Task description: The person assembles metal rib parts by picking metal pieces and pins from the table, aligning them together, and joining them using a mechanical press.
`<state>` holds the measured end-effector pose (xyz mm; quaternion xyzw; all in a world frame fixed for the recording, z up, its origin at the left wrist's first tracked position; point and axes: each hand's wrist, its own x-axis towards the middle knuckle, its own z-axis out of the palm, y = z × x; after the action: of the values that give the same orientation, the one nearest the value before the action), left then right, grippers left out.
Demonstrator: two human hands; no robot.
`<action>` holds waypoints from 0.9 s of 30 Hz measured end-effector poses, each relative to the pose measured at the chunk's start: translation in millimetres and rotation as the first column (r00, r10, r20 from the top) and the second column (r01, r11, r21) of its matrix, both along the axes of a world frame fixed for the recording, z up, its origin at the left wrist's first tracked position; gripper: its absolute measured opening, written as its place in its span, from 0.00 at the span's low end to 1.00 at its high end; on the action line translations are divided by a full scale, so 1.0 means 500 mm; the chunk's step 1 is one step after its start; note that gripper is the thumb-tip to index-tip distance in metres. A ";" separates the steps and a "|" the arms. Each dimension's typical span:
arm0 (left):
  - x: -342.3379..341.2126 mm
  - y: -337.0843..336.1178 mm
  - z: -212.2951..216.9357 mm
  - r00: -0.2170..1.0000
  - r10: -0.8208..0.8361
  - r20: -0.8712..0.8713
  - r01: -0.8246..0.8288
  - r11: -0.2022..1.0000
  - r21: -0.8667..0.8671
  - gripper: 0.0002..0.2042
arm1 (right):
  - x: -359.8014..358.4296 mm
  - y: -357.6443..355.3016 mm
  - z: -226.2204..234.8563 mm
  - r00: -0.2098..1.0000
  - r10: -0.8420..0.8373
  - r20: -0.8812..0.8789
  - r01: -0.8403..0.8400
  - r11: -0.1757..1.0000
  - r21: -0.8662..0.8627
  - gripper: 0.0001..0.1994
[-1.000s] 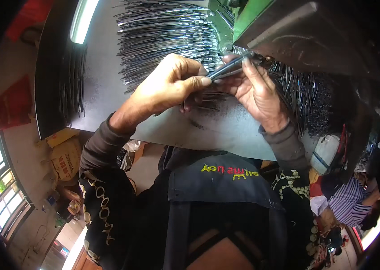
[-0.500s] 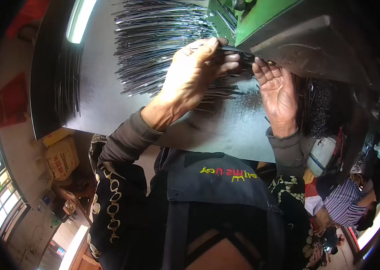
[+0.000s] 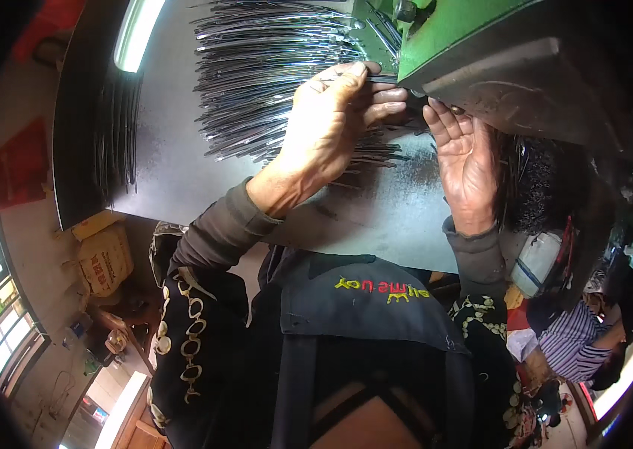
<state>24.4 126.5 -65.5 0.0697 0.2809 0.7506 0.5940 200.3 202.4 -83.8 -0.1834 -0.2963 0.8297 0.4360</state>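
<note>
My left hand (image 3: 329,114) pinches a thin dark metal strip (image 3: 384,78) between thumb and forefinger, with the other fingers curled below. The strip's far end runs under the edge of a green machine (image 3: 436,45) and is hidden there. My right hand (image 3: 467,159) is palm up with its fingers stretched out, their tips close beneath the machine's dark metal guard (image 3: 503,90). Nothing shows in that palm. Behind and beside my left hand, many similar thin strips (image 3: 264,82) lie in a dense row on a grey metal table (image 3: 174,179).
More dark strips (image 3: 118,135) lie at the table's left side. Beyond my right hand is a heap of dark scraps (image 3: 537,179), with a white container (image 3: 537,258) below it. A bright lamp (image 3: 138,34) hangs at upper left. A person in a striped top (image 3: 574,340) is at far right.
The whole view has shifted slightly. Less of the strip shows between my hands now, more of it being hidden at the machine. Both hands keep nearly the same pose.
</note>
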 end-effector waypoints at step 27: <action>-0.027 -0.023 0.009 0.981 -0.194 0.021 0.195 0.971 -0.138 0.06 | 0.061 -0.037 0.026 0.985 0.039 0.169 -0.056 0.994 0.095 0.15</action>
<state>10.8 115.2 -60.8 0.0525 0.3224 0.6676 0.6690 230.9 183.8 -71.0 -0.2233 -0.3772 0.8058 0.3981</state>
